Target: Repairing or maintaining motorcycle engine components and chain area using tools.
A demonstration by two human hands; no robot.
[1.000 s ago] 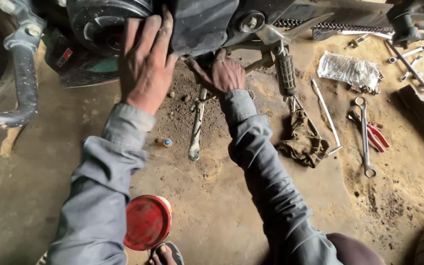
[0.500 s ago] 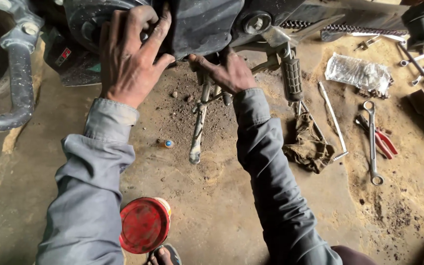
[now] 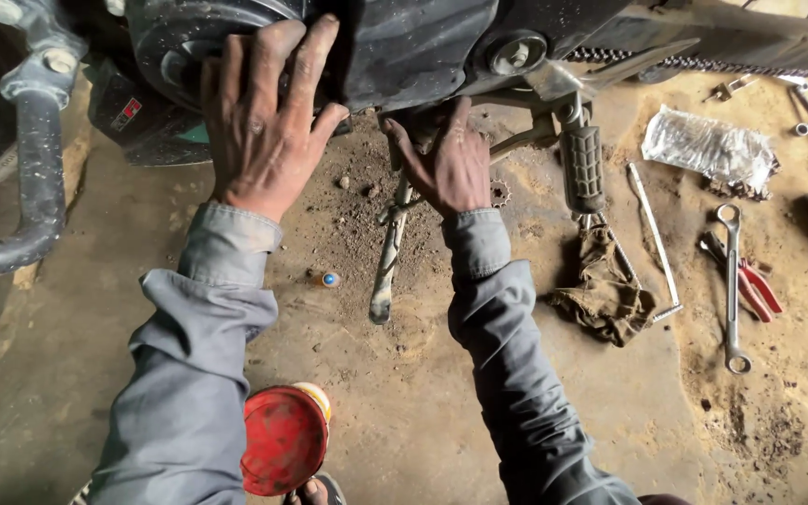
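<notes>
Head view looks down on a dirt floor (image 3: 404, 411) under a motorcycle; the left hand (image 3: 264, 122) lies flat with fingers spread on the black engine cover (image 3: 404, 47), touching its round housing; the right hand (image 3: 446, 164) reaches up beneath the engine's underside, fingers curled, and whether it pinches anything I cannot tell, since the fingertips are hidden by the casing; a metal side stand (image 3: 387, 262) slants down just beside that wrist, and a ribbed footpeg (image 3: 584, 168) hangs to its right; a dirty rag (image 3: 605, 290) lies below the footpeg; further right lie a long spanner (image 3: 731, 285), red-handled pliers (image 3: 757, 285) touching it, and a thin L-shaped rod (image 3: 652, 238); a crumpled clear plastic bag (image 3: 708, 150) sits near the chain (image 3: 685, 64); a red round lid (image 3: 282, 440) rests by the left sleeve; a small red and white label (image 3: 126, 112) marks a dark part left of the engine cover.
</notes>
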